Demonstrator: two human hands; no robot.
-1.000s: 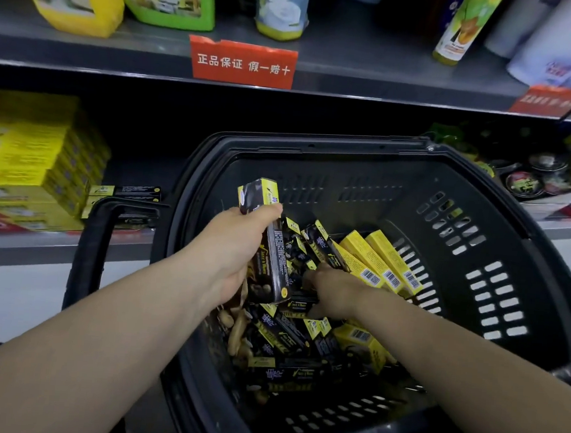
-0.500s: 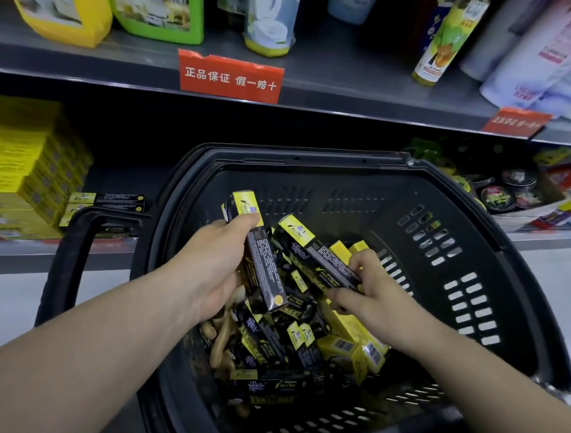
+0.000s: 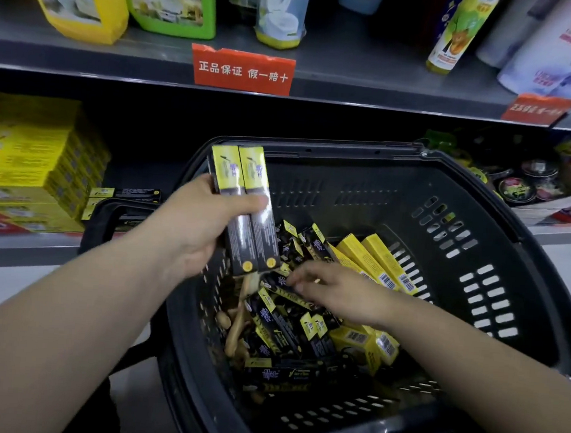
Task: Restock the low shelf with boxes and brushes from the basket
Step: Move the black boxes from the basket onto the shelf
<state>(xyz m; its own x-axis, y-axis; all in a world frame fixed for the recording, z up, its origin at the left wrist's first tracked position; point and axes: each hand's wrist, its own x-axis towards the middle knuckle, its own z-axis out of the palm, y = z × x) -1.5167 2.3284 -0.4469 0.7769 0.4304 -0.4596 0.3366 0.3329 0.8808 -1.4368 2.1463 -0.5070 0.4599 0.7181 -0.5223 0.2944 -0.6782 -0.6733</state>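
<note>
Head camera view: a person's left hand grips two long black-and-yellow boxes side by side. The thumb lies across their fronts and their yellow ends point up, over the left rim of a black plastic basket. Below and to the right of that hand, the right hand reaches into the basket, its fingers bent down onto a black box in the loose pile; whether it has a hold on that box cannot be told. Just beyond the right hand, all-yellow boxes lean together toward the basket's perforated wall. Under the left hand, wooden brush handles poke up among the pile. Past the left hand, the low shelf carries a stack of larger yellow cartons and, nearer the hand, a few slim boxes of the same black-and-yellow kind lying flat. Above both hands, a red label with white Chinese characters hangs on the edge of the upper shelf, where bottles stand.
</note>
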